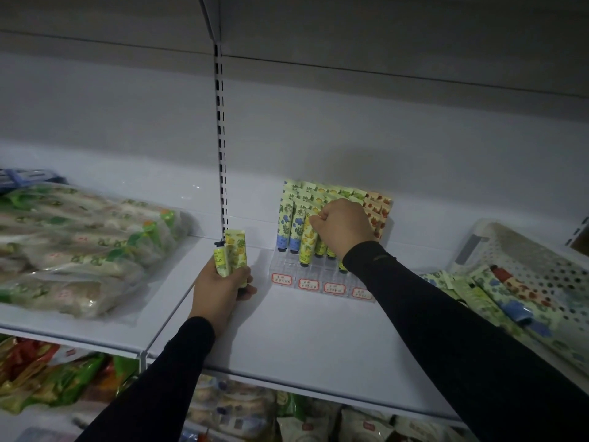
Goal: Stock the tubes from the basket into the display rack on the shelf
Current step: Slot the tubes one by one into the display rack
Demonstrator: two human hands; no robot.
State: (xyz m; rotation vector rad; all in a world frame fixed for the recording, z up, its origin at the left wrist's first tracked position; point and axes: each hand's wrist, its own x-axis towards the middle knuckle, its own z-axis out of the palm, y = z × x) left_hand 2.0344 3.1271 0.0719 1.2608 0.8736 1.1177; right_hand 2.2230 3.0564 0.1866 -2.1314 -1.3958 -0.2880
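A white shelf [302,330] is carrying the work, and a pale back panel is rising behind it to an upper shelf overhead. The lighting is dim. A slotted upright [221,148] is dividing the back panel, and a seam in the shelf is running forward from its foot.

Left of the seam, bagged goods [79,247] are lying flat and filling most of that bay. Right of the seam, bare shelf is lying open between the front edge and the display rack [322,275]. More packaged goods [47,378] are showing on the level below.

The display rack is standing against the back panel, clear, with red-bordered labels along its front lip. Tubes in the rack [298,224] are standing cap-down in rows: blue-flowered at the left, yellow and green in the middle, red-patterned at the right.

The right hand [342,228] is sitting over the middle rows, its fingers curled; whether they are pinching a tube cannot be told.

The left hand [223,291] is resting on the shelf near the upright, its fingers clamped on two yellow-green tubes [232,256] held upright.

The white perforated basket [541,263] is sitting at the far right of the shelf, with loose tubes [497,298] lying flat inside.
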